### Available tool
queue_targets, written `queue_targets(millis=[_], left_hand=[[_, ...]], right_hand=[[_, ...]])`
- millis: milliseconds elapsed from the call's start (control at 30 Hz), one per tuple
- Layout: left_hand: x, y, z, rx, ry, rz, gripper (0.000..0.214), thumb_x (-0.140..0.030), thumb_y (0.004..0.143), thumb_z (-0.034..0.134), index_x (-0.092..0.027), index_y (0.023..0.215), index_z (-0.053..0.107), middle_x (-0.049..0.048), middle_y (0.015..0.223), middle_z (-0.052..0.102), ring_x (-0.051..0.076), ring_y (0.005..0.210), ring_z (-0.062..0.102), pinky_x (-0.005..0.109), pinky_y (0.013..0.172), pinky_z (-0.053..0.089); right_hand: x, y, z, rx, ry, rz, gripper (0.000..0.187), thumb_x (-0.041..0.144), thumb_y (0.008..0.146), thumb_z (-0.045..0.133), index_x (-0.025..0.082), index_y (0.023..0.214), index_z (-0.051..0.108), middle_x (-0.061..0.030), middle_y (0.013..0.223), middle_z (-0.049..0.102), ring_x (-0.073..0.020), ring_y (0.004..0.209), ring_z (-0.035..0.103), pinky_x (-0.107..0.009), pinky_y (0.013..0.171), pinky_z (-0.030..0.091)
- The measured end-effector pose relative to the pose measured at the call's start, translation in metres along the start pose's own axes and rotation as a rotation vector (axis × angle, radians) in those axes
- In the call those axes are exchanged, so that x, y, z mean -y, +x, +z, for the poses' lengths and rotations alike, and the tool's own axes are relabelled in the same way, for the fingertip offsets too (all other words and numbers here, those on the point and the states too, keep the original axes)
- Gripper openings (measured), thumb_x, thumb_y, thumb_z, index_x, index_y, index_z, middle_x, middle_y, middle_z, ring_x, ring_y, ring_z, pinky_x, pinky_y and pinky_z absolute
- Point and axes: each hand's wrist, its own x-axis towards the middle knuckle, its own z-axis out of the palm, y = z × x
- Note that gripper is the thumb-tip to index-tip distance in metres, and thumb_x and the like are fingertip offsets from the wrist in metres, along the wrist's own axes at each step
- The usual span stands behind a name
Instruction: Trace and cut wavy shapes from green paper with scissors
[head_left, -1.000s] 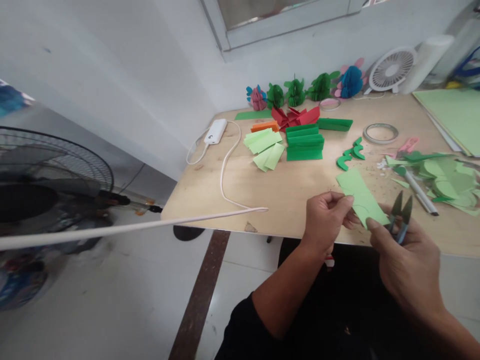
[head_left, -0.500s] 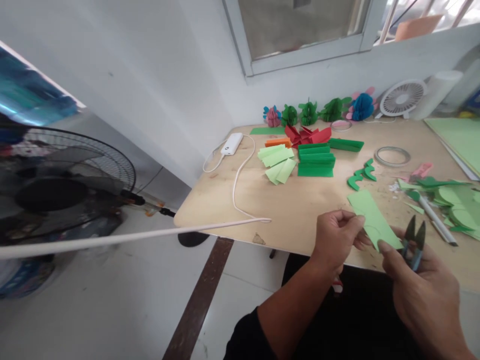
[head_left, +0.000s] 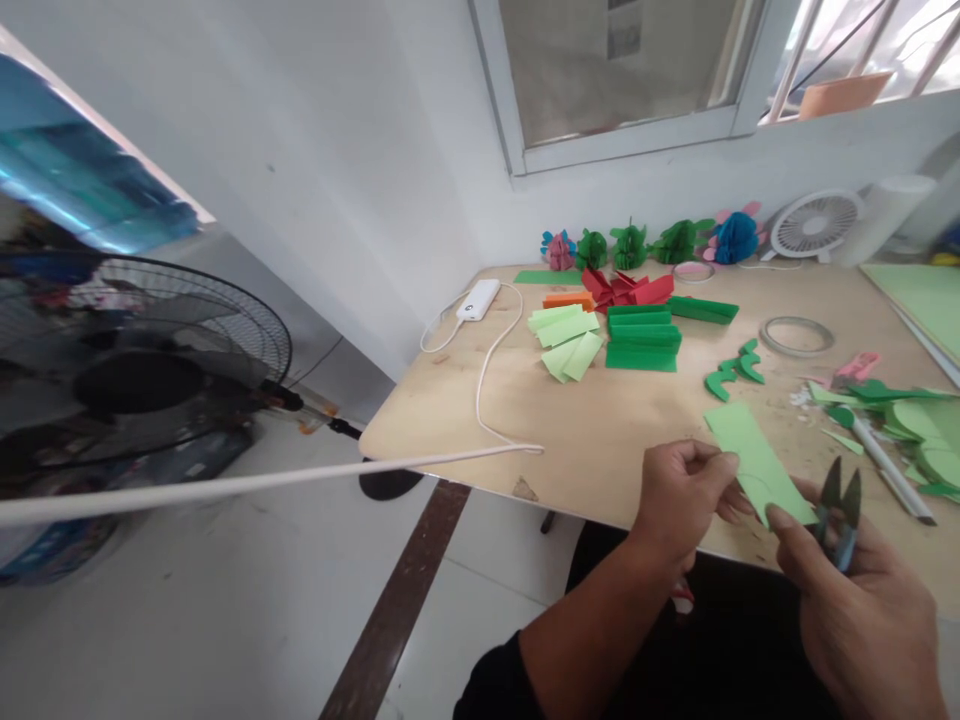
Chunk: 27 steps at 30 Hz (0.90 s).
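Observation:
A light green paper rectangle (head_left: 757, 462) with a faint curved line drawn on it is held above the table's front edge. My left hand (head_left: 682, 495) pinches its left side between thumb and fingers. At the lower right corner, my right hand (head_left: 862, 590) grips the paper with its thumb. In that same hand sit small snips (head_left: 840, 505), their dark blades apart and pointing up, clear of the paper. Beyond the paper lie wavy dark green paper cutouts (head_left: 735, 372). Part of each hand's fingers is hidden behind the paper.
Folded green papers (head_left: 643, 340), light green strips (head_left: 566, 340) and red folded paper (head_left: 626, 290) lie on the table (head_left: 450, 420). Paper scraps (head_left: 919, 425), a pen (head_left: 889, 470) and a tape roll (head_left: 796, 336) are at right. A white cable (head_left: 300, 487) crosses the left side.
The view has shifted slightly, so everything appears a little lower and further right. Both hands keep their hold on the paper, and the snips stay in the right hand.

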Motion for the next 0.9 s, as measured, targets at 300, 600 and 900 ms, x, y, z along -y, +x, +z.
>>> queue_targets(millis=[300, 600, 900], left_hand=[[0.004, 0.002, -0.004, -0.027, -0.012, 0.003, 0.039, -0.049, 0.06, 0.076, -0.013, 0.062, 0.06, 0.0004, 0.048, 0.058, 0.007, 0.04, 0.05, 0.019, 0.042, 0.038], [0.007, 0.007, -0.014, -0.059, 0.056, 0.016, 0.037, -0.047, 0.064, 0.073, -0.013, 0.062, 0.06, 0.0012, 0.05, 0.059, 0.008, 0.044, 0.053, 0.019, 0.044, 0.041], [0.003, 0.009, -0.032, -0.076, 0.152, 0.022, 0.024, -0.034, 0.069, 0.069, -0.013, 0.062, 0.06, 0.0008, 0.049, 0.059, 0.008, 0.043, 0.053, 0.017, 0.043, 0.04]], right_hand=[[-0.007, 0.0, 0.005, 0.004, 0.022, -0.045, 0.063, 0.062, 0.065, 0.065, 0.02, 0.113, 0.07, 0.0014, 0.063, 0.064, -0.023, 0.061, 0.06, -0.036, 0.059, 0.042], [-0.014, 0.006, 0.012, 0.124, 0.14, -0.15, 0.054, 0.057, 0.075, 0.064, 0.02, 0.114, 0.069, 0.0024, 0.062, 0.06, -0.0169, 0.052, 0.053, -0.031, 0.048, 0.04], [-0.03, 0.07, -0.008, -0.06, -0.436, -0.559, 0.043, 0.053, 0.078, 0.057, 0.024, 0.107, 0.07, -0.0078, 0.083, 0.074, -0.0249, 0.067, 0.066, -0.035, 0.056, 0.046]])
